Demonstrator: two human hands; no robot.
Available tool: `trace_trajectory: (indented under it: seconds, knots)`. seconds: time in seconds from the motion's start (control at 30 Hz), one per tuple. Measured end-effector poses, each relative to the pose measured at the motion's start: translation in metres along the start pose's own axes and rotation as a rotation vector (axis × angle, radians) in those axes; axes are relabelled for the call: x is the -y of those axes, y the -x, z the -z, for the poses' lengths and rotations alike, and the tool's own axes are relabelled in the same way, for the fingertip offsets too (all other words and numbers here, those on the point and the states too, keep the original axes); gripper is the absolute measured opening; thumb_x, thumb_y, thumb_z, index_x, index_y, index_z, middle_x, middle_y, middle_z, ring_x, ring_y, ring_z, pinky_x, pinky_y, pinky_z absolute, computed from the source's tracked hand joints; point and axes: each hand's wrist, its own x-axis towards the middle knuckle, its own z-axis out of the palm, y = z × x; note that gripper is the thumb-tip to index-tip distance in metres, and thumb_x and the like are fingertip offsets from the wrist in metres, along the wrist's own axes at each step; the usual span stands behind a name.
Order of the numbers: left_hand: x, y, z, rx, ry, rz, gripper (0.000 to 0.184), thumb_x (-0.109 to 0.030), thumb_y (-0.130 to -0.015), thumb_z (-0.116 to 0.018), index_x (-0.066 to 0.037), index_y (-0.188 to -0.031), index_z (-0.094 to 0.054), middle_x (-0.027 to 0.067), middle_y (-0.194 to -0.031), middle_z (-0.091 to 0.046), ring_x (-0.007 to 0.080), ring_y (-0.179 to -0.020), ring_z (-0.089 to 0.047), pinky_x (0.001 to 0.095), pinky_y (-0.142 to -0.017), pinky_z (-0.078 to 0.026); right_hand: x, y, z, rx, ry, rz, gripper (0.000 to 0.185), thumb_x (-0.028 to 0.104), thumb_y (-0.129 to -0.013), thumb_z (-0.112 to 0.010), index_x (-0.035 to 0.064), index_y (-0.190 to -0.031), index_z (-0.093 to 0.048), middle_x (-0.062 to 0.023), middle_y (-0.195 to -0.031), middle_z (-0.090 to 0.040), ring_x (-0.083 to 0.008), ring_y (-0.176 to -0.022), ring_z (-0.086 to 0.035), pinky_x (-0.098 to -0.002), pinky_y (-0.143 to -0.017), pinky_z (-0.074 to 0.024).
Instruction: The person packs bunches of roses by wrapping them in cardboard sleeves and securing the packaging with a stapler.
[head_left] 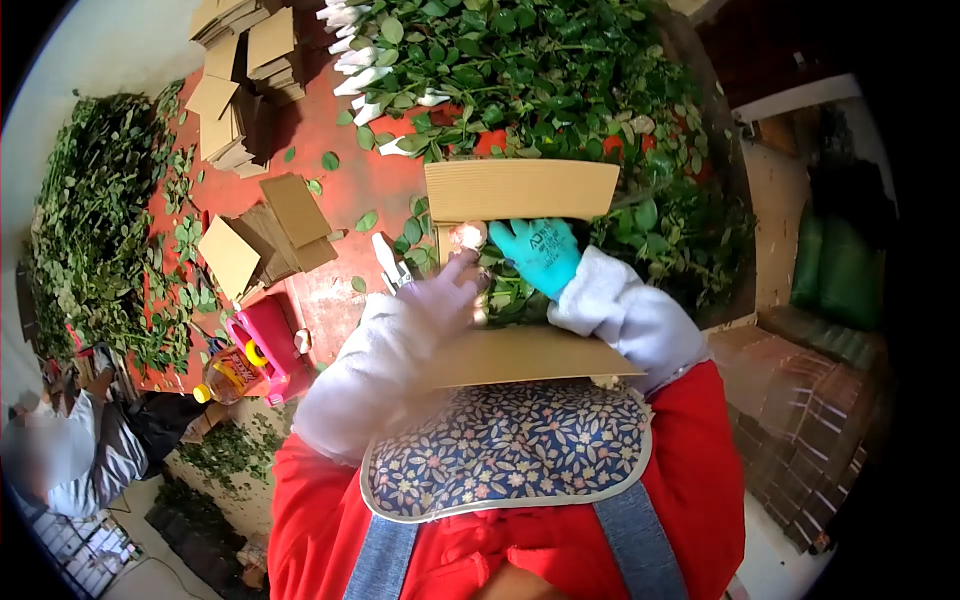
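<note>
Left hand [446, 293], its grip too blurred to tell, is at a pale bloom [468, 236], likely light, soft, easily bruised and best held just below its head, between cardboard flaps [525, 190], the gloved right hand's [540, 255] hold being hidden.

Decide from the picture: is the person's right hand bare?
No, the right hand wears a turquoise glove.
</note>
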Motion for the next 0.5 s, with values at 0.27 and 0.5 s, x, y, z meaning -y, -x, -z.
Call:
trace_trajectory:
  seconds: [0.27, 0.5]
  knots:
    - [0.005, -0.015, 0.009, 0.315, 0.374, 0.295, 0.074, -0.035, -0.074, -0.076, -0.021, -0.139, -0.042, 0.0192, -0.143, -0.034, 0.0354, -0.096, -0.065, 0.0387, -0.078, -0.057, 0.0, -0.003, -0.003, 0.043, 0.055, 0.032, 0.041, 0.016, -0.085, -0.051, 0.007, -0.125, -0.048, -0.017, -0.109, -0.061, -0.0354, -0.09, -0.064, -0.046, -0.07, -0.0533]
    - [0.012, 0.001, -0.046, 0.198, 0.645, 0.225, 0.068, -0.021, -0.08, -0.071, -0.018, -0.14, -0.038, 0.0153, -0.136, -0.041, 0.0272, -0.1, -0.061, 0.0347, -0.078, -0.056, 0.002, 0.017, -0.024, 0.102, 0.024, -0.075, 0.054, 0.012, -0.085, -0.046, 0.0179, -0.139, -0.039, -0.0092, -0.087, -0.059, -0.0239, -0.066, -0.063, -0.0415, -0.053, -0.0489]
